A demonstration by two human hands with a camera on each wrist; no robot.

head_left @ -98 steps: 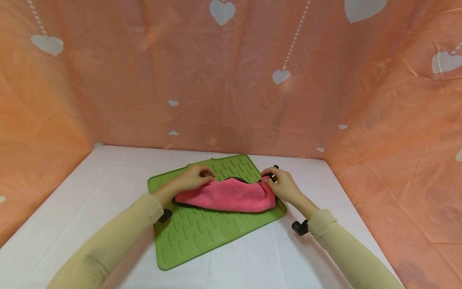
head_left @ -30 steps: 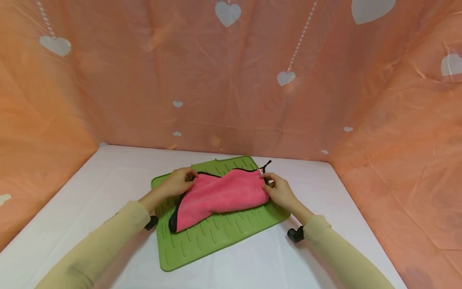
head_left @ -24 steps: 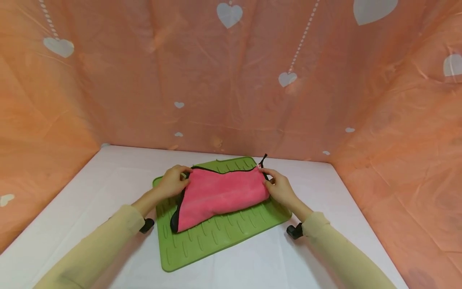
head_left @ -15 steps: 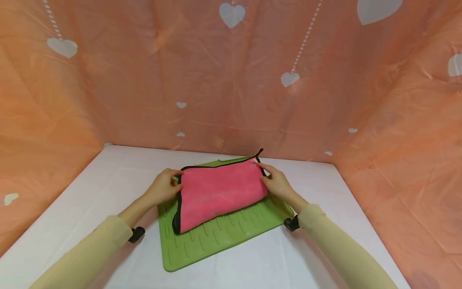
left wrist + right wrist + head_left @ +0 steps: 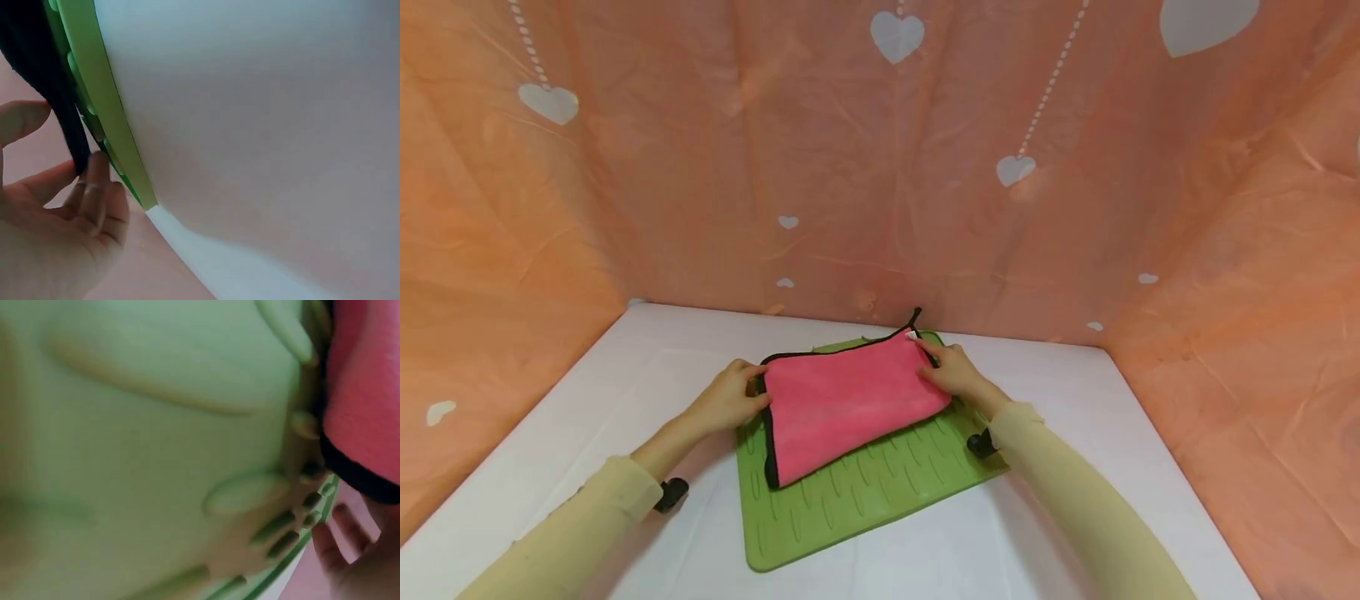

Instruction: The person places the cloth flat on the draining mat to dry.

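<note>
A pink cloth (image 5: 850,396) with black edging, a small white tag (image 5: 912,335) and a black hanging loop (image 5: 916,317) lies spread over the green ribbed mat (image 5: 820,525). My left hand (image 5: 726,400) pinches its left edge near the far corner. In the left wrist view, that hand (image 5: 56,231) has thumb and fingers on either side of the cloth's dark underside (image 5: 31,50). At the right edge, below the tag, my right hand (image 5: 953,372) grips the cloth. Part of the right hand (image 5: 359,565) shows beyond the cloth's black edge in the right wrist view.
The mat lies askew on a white-covered table (image 5: 940,542). Orange sheeting (image 5: 715,167) with white hearts stands behind and on both sides. A black wrist device (image 5: 672,495) sits under the left wrist, another (image 5: 981,444) under the right.
The cloth was bunched and folded, and is now drawn out flat. My left hand has moved left, from the cloth's top to its left edge. The right hand has shifted slightly left.
</note>
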